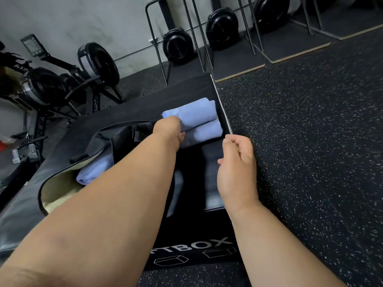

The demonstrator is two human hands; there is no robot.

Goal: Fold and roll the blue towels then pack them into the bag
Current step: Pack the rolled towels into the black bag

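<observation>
A: Nearest?
B: Black padded vinyl box (192,248) with white lettering, serving as the desk. Right hand (237,162) hovering over its right edge, fingers loosely curled, holding nothing.

A: Left of that?
B: Open black fabric bag with pale lining (62,189), lying on the box. One rolled light-blue towel (93,169) already inside, by the zip.

A: Further out?
B: Left hand (169,131) reaching across, fingers tucked into the near end of a light-blue rolled towel (186,116). Second roll (205,131) touching it on the near side, both at the box's far right corner.

A: Handling?
B: Probably light, soft microfibre; no risk of breakage, but likely to unroll if pinched by one loose layer.

A: Best hold?
B: Around the whole roll at mid-length, squeezing enough to trap the free edge. Loose flap kept underneath on entry into the bag, beside the packed one.

A: Beyond?
B: Black rowing machines (62,79) against the grey wall.
</observation>
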